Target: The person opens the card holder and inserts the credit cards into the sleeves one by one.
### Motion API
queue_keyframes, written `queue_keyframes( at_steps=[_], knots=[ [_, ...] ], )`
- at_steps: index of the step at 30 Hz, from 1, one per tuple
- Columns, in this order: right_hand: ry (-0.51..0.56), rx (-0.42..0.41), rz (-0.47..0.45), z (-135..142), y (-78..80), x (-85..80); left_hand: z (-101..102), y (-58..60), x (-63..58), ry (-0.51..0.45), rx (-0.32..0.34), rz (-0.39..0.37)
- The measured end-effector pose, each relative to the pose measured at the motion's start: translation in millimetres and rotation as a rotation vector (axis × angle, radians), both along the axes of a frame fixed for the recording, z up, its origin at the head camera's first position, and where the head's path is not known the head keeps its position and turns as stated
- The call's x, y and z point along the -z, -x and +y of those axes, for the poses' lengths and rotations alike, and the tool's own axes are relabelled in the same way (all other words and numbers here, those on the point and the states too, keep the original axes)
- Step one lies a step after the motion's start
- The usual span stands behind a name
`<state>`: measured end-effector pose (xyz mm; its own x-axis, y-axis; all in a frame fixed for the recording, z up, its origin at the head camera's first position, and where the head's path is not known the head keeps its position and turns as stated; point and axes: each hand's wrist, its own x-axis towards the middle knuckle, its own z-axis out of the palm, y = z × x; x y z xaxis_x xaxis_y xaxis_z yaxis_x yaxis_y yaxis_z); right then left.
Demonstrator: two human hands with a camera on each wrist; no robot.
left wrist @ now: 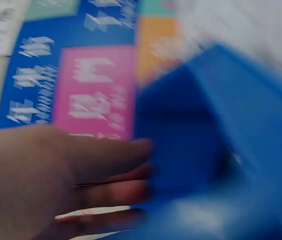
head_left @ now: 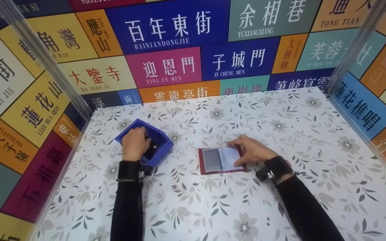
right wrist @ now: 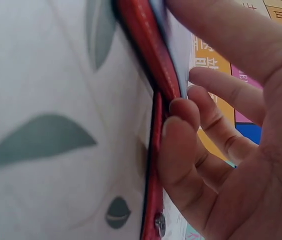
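Note:
A blue open-topped box stands on the left side of the table, with dark contents partly covered by my left hand. That hand reaches down over the box's left part. In the blurred left wrist view its fairly straight fingers point at the inside of the blue box. To the right lies a red card holder, spread open with clear plastic sleeves showing. My right hand spans its right edge. The right wrist view shows the thumb and a fingertip pinching the card holder's stitched red edge.
The table has a white cover printed with grey leaves and flowers. Colourful sign-patterned panels rise at the back and both sides. Clear upright posts mark the back corners. A black strap with a small device sits on each wrist.

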<state>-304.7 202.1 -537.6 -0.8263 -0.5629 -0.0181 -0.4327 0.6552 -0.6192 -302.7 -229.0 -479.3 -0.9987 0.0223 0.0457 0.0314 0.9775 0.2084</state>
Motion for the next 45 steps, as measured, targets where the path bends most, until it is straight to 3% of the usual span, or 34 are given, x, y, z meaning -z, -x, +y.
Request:
queue_keyframes(
  at_steps=[5, 7, 15, 23, 34, 45],
  knots=[
    [0.003, -0.001, -0.016, 1, -0.6, -0.8, -2, 6.5, 17.0, 0.178, -0.034, -0.189],
    [0.011, -0.005, -0.020, 1, -0.9, -1.5, 0, 8.2, 19.1, 0.202, -0.043, -0.217],
    [0.006, -0.008, -0.007, 1, -1.3, -1.2, -2, 8.9, 21.1, 0.151, -0.041, -0.171],
    [0.010, -0.029, 0.005, 2, -1.2, -0.8, 0, 4.3, 20.7, 0.102, -0.075, -0.064],
    [0.010, -0.010, -0.023, 2, -0.6, -1.7, 2, 2.8, 9.4, -0.038, -0.020, -0.150],
    [0.002, 0.001, -0.031, 2, -0.4, -0.9, -15, 5.4, -2.1, -0.141, 0.031, -0.108]
  ],
)
